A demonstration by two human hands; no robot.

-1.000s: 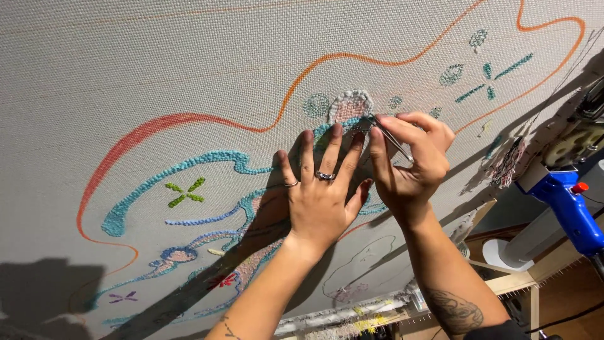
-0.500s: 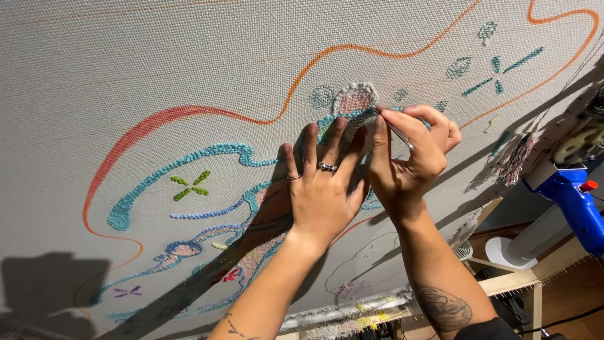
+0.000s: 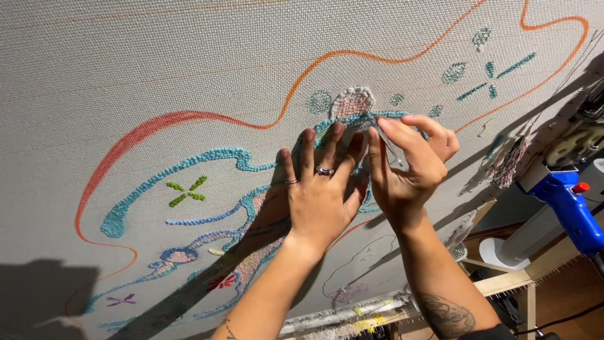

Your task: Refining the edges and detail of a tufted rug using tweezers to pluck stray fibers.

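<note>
A large grey tufting cloth (image 3: 189,56) stretched on a frame fills the view, with orange outlines and teal, pink and green tufted yarn shapes. My left hand (image 3: 321,189), wearing rings, lies flat on the cloth with fingers spread, just below a pink and white tufted patch (image 3: 352,102). My right hand (image 3: 409,164) pinches a thin metal tool (image 3: 387,141), its tip pointing up towards that patch and the teal line beside it. The two hands touch side by side.
A blue tufting gun (image 3: 569,204) hangs at the right edge beside the wooden frame (image 3: 503,283). Loose yarn ends (image 3: 509,160) dangle at the cloth's right side. A white fan-like object (image 3: 497,252) sits lower right. Shadows fall lower left.
Both hands stay on the same spot. The view has shifted slightly, and my right hand's fingers have closed in a little nearer the pink patch.
</note>
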